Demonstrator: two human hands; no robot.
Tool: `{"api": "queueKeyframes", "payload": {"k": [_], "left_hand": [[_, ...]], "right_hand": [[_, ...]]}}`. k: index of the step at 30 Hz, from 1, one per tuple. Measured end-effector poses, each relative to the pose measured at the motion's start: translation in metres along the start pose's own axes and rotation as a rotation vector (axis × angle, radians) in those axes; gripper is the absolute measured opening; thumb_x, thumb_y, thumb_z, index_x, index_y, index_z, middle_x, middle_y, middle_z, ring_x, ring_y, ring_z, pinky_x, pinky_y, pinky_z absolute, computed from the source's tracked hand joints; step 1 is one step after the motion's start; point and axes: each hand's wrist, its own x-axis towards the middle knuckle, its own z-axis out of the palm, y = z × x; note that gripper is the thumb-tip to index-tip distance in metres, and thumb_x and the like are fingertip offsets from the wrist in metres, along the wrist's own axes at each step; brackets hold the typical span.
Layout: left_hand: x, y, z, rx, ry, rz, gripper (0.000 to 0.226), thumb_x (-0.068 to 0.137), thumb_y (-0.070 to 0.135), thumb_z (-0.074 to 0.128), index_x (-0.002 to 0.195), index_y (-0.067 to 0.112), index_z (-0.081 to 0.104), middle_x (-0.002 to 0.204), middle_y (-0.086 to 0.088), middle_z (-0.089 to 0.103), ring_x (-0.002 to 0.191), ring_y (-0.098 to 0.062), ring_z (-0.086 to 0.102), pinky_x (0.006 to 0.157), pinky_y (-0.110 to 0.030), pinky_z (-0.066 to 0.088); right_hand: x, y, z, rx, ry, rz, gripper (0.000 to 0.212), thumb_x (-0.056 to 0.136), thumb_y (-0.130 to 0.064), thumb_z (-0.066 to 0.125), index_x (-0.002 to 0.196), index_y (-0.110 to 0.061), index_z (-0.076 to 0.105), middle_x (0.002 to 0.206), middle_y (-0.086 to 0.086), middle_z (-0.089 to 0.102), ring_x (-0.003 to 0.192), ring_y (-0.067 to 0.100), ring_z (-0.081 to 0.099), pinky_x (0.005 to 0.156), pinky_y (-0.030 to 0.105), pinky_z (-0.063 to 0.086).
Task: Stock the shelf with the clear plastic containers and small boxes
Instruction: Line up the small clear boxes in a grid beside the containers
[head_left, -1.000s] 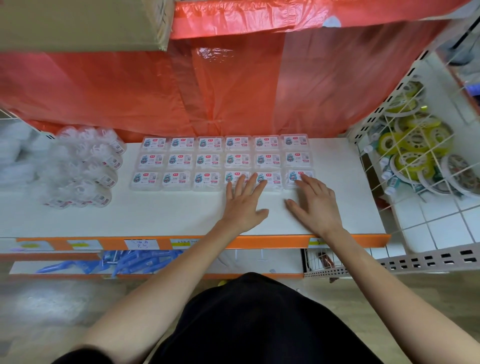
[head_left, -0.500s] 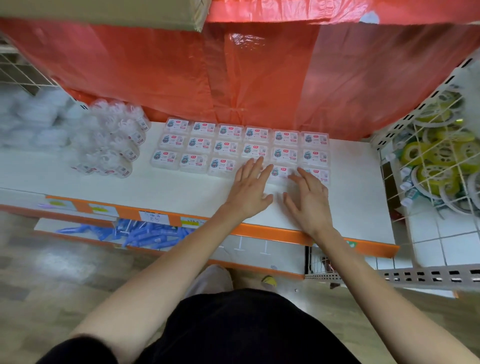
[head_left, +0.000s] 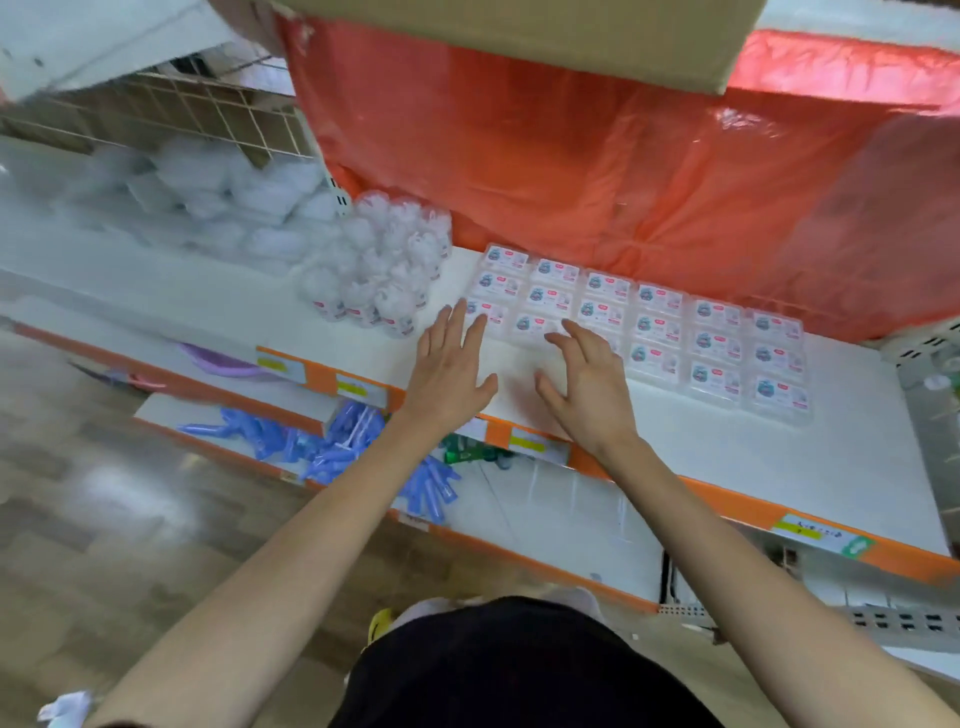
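Lower shelf with blue items sits right under the orange front lip, so anything that slides off the shelf lands there or on the floor. Left hand is empty, flat, fingers straight, with its tips at the front-left corner of the small boxes. Right hand is also empty, fingers spread and slightly bent over the front row; can't tell if it's pressing or just above. The boxes lie as a tight three-deep grid toward the back of the shelf. Risks as I read it:

- These look light and slick, so an uneven shove from one hand would skew a row or ride one box over its neighbour.
- A push to the left would nudge the clear plastic containers heaped just beside the grid. They're round, so they'd likely roll toward the lip.
- The back row is near the red plastic sheet, so a hard push could bunch it.
- The cardboard box overhangs, so lifting up could clip it.
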Motion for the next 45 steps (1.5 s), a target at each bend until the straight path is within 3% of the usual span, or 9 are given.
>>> {"api": "queueKeyframes", "payload": {"k": [10,16,32,45], "left_hand": [[-0.067,-0.220,-0.073,0.018,0.077,-0.162,0.077,0.091,0.038,0.058,0.153,0.012,0.020,0.162,-0.012,0.005,0.149,-0.029,0.003,0.118,-0.042,0.007],[-0.095,-0.309,-0.098,0.027,0.108,-0.233,0.074,0.091,0.035,0.059,0.152,0.010,0.024,0.162,-0.013,0.010,0.149,-0.031,0.007,0.118,-0.043,0.008],[-0.064,-0.513,-0.133,0.054,0.109,-0.353,0.073,0.092,0.033,0.058,0.151,0.009,0.025,0.161,-0.015,0.010,0.149,-0.032,0.008,0.119,-0.046,0.016],[0.013,-0.632,-0.153,0.025,-0.030,-0.228,0.077,0.093,0.036,0.057,0.153,0.008,0.017,0.162,-0.016,0.003,0.149,-0.033,0.004,0.119,-0.043,0.010]], "right_hand": [[0.061,-0.210,0.105,0.051,-0.024,-0.121,0.049,0.091,-0.028,0.062,0.135,-0.009,0.053,0.148,0.014,0.045,0.135,0.034,0.041,0.108,0.044,0.032],[0.089,-0.307,0.147,0.056,-0.096,-0.174,0.052,0.092,-0.029,0.062,0.138,-0.009,0.050,0.150,0.015,0.042,0.138,0.034,0.037,0.112,0.046,0.029],[0.212,-0.447,0.272,0.042,-0.222,-0.211,0.058,0.090,-0.025,0.060,0.144,-0.010,0.044,0.156,0.012,0.034,0.142,0.029,0.031,0.113,0.038,0.023],[0.300,-0.523,0.334,-0.042,-0.268,-0.078,0.061,0.089,-0.026,0.059,0.144,-0.010,0.040,0.155,0.011,0.033,0.138,0.030,0.032,0.111,0.038,0.025]]}}
